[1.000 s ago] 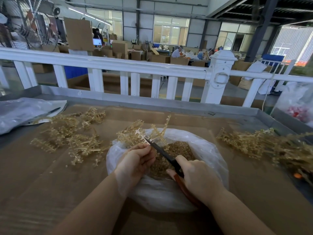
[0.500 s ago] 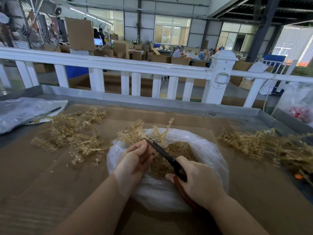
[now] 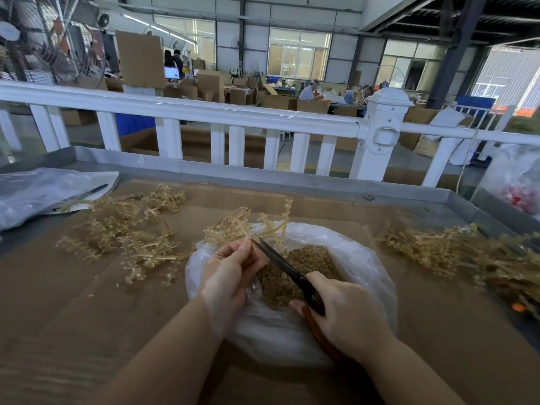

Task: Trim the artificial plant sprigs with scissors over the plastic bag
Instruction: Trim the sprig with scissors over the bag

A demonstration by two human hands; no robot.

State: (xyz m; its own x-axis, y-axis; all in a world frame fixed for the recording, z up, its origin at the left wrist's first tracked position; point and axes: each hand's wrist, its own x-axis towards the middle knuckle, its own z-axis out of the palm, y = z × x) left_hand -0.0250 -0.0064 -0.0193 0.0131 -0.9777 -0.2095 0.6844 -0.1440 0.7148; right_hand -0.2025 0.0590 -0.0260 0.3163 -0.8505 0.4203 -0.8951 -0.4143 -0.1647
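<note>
Head view: left hand [image 3: 226,276] pinches a golden plastic sprig [image 3: 248,226] above the clear plastic bag [image 3: 368,267] so cuttings drop in; right hand [image 3: 344,314] grips black-bladed scissors [image 3: 280,263].

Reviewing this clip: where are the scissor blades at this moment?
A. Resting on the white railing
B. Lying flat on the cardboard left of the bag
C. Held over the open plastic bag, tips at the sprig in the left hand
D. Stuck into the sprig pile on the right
C: the right hand holds the scissors above the plastic bag, tips meeting the sprig gripped by the left hand.
</note>
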